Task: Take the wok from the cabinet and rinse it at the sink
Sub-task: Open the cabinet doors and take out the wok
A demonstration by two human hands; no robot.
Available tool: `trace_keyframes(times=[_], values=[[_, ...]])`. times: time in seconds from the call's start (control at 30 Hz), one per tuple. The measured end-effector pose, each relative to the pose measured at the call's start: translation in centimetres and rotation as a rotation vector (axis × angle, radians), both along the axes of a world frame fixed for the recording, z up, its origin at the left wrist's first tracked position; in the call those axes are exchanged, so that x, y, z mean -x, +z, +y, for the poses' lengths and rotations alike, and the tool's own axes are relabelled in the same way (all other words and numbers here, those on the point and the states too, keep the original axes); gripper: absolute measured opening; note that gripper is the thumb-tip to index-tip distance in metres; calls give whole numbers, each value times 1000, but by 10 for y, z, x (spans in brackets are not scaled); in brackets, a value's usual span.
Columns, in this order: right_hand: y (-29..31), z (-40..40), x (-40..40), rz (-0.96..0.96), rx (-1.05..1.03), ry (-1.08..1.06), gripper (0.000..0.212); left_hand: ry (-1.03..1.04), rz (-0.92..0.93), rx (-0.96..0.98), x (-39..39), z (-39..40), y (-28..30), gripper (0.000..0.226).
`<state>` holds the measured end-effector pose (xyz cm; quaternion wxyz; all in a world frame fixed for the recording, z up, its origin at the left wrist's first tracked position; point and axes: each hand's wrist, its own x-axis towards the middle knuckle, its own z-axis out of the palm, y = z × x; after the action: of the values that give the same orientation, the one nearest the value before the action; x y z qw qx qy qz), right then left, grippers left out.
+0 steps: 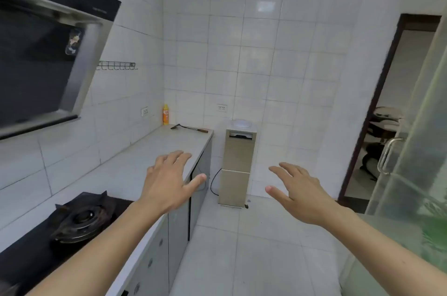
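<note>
Tiles cover the walls and floor of a narrow kitchen, and a long pale surface (pixel 150 150) is seen running along the wall on the left-hand side, under and beyond the left hand (pixel 167 182). Below and behind that hand, a black gas burner (pixel 83 220) is set into the surface, and a dark range hood (pixel 46 54) is mounted above it. Far beyond the left hand, at the end of the surface, a yellow bottle (pixel 166 114) is stood in the corner, with a dark-bladed utensil (pixel 189 127) laid just beside it. A hook rail (pixel 117 66) is fixed to the wall above. Grey cabinet doors (pixel 179 230) are seen below the surface, directly under the left hand; one door beyond the thumb looks slightly ajar. No wok can be made out, and no sink is in view. Between and beyond the two hands, a beige water dispenser (pixel 235 167) is stood on the floor against the far wall. To the outside of the right hand (pixel 302 194), a frosted glass door (pixel 416 150) and a dark-framed doorway (pixel 377 107) are seen. Both arms are stretched forward, palms down, fingers spread and relaxed; nothing is held by either hand. The left hand is held over the edge of the surface, the right over the floor.
</note>
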<state>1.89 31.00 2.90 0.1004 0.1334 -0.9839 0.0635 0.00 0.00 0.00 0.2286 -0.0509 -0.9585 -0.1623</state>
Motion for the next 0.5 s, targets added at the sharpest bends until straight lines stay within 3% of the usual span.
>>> trace_keyframes(times=[0.27, 0.5], values=[[-12, 6, 36, 19, -4, -1, 62, -40, -18, -22, 45, 12, -23, 75], [-31, 48, 101, 47, 40, -10, 60, -55, -60, 31, 112, 65, -24, 85]])
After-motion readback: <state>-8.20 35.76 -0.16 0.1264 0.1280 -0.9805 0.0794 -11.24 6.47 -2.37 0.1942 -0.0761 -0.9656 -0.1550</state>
